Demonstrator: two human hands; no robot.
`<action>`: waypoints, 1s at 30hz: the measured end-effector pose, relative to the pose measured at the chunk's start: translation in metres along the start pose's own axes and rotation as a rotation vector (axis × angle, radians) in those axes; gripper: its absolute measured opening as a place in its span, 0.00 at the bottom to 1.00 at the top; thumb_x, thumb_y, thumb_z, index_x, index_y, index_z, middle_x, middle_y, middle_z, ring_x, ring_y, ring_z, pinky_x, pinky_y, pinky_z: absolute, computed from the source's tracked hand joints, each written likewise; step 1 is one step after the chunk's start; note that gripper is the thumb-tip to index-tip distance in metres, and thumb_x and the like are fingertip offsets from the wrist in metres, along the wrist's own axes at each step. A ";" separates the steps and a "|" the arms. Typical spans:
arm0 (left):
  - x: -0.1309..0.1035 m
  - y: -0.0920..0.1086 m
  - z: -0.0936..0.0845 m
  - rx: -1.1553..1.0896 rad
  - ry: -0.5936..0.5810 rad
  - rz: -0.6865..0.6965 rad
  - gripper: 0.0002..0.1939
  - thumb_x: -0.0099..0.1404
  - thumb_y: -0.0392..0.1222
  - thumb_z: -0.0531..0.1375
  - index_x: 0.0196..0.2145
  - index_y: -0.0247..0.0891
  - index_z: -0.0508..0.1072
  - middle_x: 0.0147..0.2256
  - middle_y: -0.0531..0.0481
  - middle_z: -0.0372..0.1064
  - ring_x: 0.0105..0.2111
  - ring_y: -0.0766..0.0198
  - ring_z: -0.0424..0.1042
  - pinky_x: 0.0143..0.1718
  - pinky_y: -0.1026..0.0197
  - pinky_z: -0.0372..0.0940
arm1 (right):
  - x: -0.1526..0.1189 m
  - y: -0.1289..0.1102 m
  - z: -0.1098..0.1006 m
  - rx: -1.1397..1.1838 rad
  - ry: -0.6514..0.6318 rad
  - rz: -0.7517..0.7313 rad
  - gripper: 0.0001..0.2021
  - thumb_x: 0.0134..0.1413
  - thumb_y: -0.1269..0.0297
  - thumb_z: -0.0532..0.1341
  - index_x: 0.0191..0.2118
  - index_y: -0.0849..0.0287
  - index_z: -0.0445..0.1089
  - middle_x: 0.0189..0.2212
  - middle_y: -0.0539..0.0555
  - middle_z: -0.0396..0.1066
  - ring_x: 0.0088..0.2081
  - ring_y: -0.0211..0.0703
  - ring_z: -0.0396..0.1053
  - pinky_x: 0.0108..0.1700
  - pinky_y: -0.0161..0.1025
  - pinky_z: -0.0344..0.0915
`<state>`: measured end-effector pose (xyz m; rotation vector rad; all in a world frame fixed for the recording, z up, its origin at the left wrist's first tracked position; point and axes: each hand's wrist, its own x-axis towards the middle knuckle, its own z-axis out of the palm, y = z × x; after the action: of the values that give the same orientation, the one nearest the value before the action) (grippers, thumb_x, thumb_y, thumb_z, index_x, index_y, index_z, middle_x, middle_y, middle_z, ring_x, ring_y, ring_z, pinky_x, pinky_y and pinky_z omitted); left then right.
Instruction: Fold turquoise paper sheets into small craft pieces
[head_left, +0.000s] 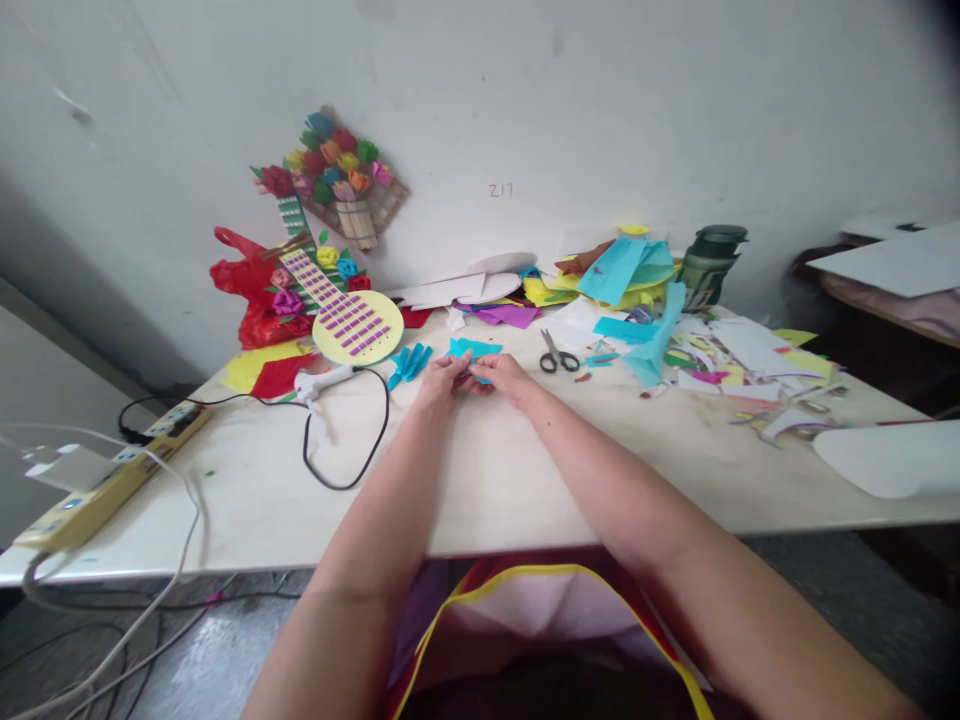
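Both of my hands meet over the middle of the white table (495, 480). Fingers of my left hand (445, 378) and my right hand (499, 374) are closed on a small piece of blue paper (477, 348), which sticks out beyond the fingertips. Just left of them lies a bunch of folded blue paper pieces (410, 366). Scissors (557, 355) with dark handles rest to the right, apart from my right hand. A white glue gun (324, 380) with a black cord lies left of my left hand.
A yellow paper banjo shape (360, 328) and paper flowers (337, 160) stand at the back left. Coloured paper (615, 275), a dark green bottle (711, 265) and scraps (750, 365) cover the back right. A power strip (112, 490) with cables lies left.
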<state>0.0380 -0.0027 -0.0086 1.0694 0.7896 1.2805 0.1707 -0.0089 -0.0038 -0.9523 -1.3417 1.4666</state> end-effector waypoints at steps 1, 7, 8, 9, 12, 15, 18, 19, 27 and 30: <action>0.000 0.000 -0.001 -0.006 0.023 0.002 0.20 0.45 0.47 0.70 0.19 0.35 0.63 0.17 0.55 0.63 0.15 0.71 0.62 0.19 0.65 0.58 | 0.000 0.001 0.000 -0.004 -0.006 0.006 0.06 0.50 0.68 0.64 0.25 0.63 0.69 0.20 0.50 0.74 0.17 0.31 0.66 0.20 0.27 0.60; 0.003 -0.001 -0.005 -0.060 0.143 0.032 0.20 0.44 0.44 0.70 0.18 0.36 0.60 0.19 0.55 0.66 0.19 0.71 0.66 0.24 0.67 0.62 | 0.000 -0.003 0.004 -0.034 0.015 -0.003 0.11 0.49 0.68 0.65 0.20 0.63 0.66 0.15 0.49 0.71 0.14 0.30 0.64 0.19 0.27 0.61; 0.003 -0.001 -0.005 -0.077 0.153 0.031 0.20 0.45 0.44 0.70 0.19 0.36 0.61 0.20 0.55 0.66 0.20 0.71 0.66 0.24 0.67 0.62 | -0.001 -0.004 0.005 -0.030 0.016 -0.007 0.11 0.49 0.67 0.65 0.20 0.63 0.66 0.15 0.49 0.71 0.14 0.31 0.64 0.18 0.28 0.61; 0.003 -0.001 -0.004 -0.095 0.163 0.029 0.19 0.45 0.44 0.70 0.19 0.36 0.61 0.20 0.55 0.66 0.20 0.71 0.66 0.24 0.67 0.62 | -0.001 -0.005 0.006 -0.024 0.014 -0.008 0.11 0.49 0.66 0.66 0.20 0.62 0.66 0.14 0.49 0.70 0.13 0.31 0.64 0.18 0.28 0.61; 0.003 0.000 -0.004 -0.133 0.189 0.019 0.17 0.46 0.43 0.69 0.20 0.36 0.62 0.21 0.55 0.67 0.21 0.70 0.67 0.26 0.66 0.63 | -0.002 -0.006 0.006 0.007 -0.010 0.005 0.12 0.48 0.62 0.66 0.22 0.62 0.67 0.14 0.50 0.71 0.13 0.31 0.63 0.17 0.28 0.61; 0.004 0.001 -0.005 -0.133 0.199 0.008 0.16 0.47 0.42 0.69 0.20 0.37 0.63 0.21 0.55 0.66 0.22 0.69 0.68 0.28 0.65 0.64 | -0.003 -0.005 0.004 0.010 -0.030 0.035 0.13 0.48 0.60 0.66 0.22 0.62 0.66 0.15 0.51 0.72 0.13 0.31 0.63 0.16 0.28 0.60; 0.004 0.001 -0.006 -0.137 0.210 -0.002 0.16 0.47 0.42 0.68 0.20 0.37 0.62 0.20 0.56 0.64 0.21 0.69 0.67 0.27 0.65 0.64 | -0.003 -0.004 0.002 -0.004 -0.046 0.020 0.14 0.47 0.59 0.67 0.23 0.62 0.66 0.15 0.51 0.71 0.13 0.31 0.63 0.16 0.27 0.60; 0.004 0.001 -0.006 -0.142 0.218 -0.004 0.17 0.47 0.41 0.68 0.20 0.37 0.61 0.19 0.57 0.62 0.20 0.70 0.65 0.26 0.65 0.64 | -0.003 -0.005 0.002 -0.005 -0.058 0.008 0.14 0.47 0.59 0.67 0.23 0.63 0.67 0.15 0.50 0.71 0.13 0.31 0.63 0.17 0.27 0.60; 0.004 0.005 -0.008 -0.077 0.204 0.004 0.18 0.45 0.44 0.69 0.20 0.36 0.62 0.22 0.56 0.65 0.23 0.70 0.67 0.26 0.67 0.62 | -0.004 -0.005 0.002 -0.026 -0.018 -0.033 0.14 0.46 0.59 0.67 0.22 0.63 0.66 0.15 0.50 0.71 0.14 0.31 0.63 0.19 0.28 0.60; 0.004 0.007 -0.010 0.019 0.242 0.022 0.18 0.47 0.47 0.69 0.21 0.36 0.64 0.22 0.55 0.65 0.22 0.72 0.66 0.21 0.69 0.57 | -0.004 -0.004 0.000 -0.044 0.025 -0.031 0.14 0.45 0.59 0.68 0.21 0.63 0.67 0.15 0.50 0.70 0.14 0.31 0.63 0.19 0.29 0.60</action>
<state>0.0271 0.0027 -0.0054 0.9507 0.9754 1.4409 0.1720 -0.0128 0.0002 -0.9705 -1.3700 1.4024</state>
